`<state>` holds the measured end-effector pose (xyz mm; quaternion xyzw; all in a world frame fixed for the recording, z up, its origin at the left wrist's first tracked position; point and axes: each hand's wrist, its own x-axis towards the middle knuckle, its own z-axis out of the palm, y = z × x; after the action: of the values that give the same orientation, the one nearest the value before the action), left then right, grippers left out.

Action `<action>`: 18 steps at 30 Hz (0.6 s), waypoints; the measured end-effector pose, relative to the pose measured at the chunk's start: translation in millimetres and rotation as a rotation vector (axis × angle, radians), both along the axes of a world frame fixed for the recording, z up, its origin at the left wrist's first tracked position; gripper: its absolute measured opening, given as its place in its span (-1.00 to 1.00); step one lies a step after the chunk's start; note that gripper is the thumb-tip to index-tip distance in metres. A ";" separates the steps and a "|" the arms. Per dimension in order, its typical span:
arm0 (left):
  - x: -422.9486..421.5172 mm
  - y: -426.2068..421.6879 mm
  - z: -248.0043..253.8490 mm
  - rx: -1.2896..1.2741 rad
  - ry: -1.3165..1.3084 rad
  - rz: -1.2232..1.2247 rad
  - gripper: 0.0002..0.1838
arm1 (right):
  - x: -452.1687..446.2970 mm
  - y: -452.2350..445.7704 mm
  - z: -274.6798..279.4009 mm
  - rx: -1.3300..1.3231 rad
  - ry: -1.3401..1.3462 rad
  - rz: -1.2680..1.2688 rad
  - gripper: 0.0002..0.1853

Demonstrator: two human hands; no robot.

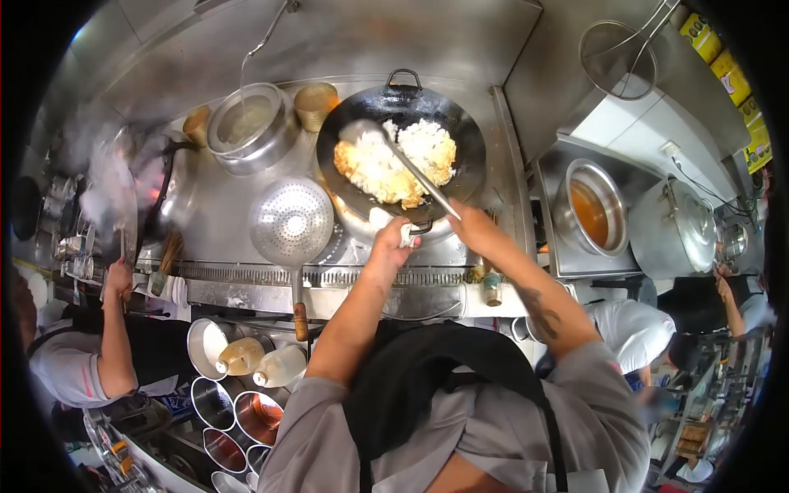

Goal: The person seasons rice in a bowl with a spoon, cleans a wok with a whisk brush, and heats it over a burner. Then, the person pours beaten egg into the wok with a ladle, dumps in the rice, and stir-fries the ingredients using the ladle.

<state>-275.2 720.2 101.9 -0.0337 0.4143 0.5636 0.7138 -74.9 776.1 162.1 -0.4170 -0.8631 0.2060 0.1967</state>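
A black wok (463, 123) sits on the stove with white rice (419, 140) and golden, egg-like pieces (355, 164) inside. My left hand (396, 237) is closed round a folded white cloth (405, 233) at the wok's near loop handle (422, 228). My right hand (478, 230) grips the long metal handle of a ladle (417, 172), which slants to the upper left across the wok. The ladle's head is blurred, over the left part of the food.
Left of the wok lies a perforated strainer (292, 220), with a lidded pot (246, 127) behind it. Sauce containers (259, 415) and bottles (281, 366) stand lower left. A pot of orange liquid (590, 205) is at right. A co-worker's hand (119, 279) works at a steaming wok.
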 end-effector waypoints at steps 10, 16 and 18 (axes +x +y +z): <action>51.6 -73.1 104.1 -0.069 0.001 0.081 -0.91 | 100.9 -48.7 134.4 -0.057 -0.573 0.023 -0.69; 41.6 -66.9 52.9 0.399 0.562 -0.075 -0.86 | 110.9 -58.6 148.2 -0.156 -0.496 0.133 -0.58; 61.1 -85.6 75.0 0.069 0.033 0.075 -0.88 | 113.9 -39.4 159.5 -0.119 -0.460 0.153 -0.55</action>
<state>-214.0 634.5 176.9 -0.0151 0.4048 0.6043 0.6861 39.0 736.6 321.6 -0.3971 -0.9007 0.1704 -0.0461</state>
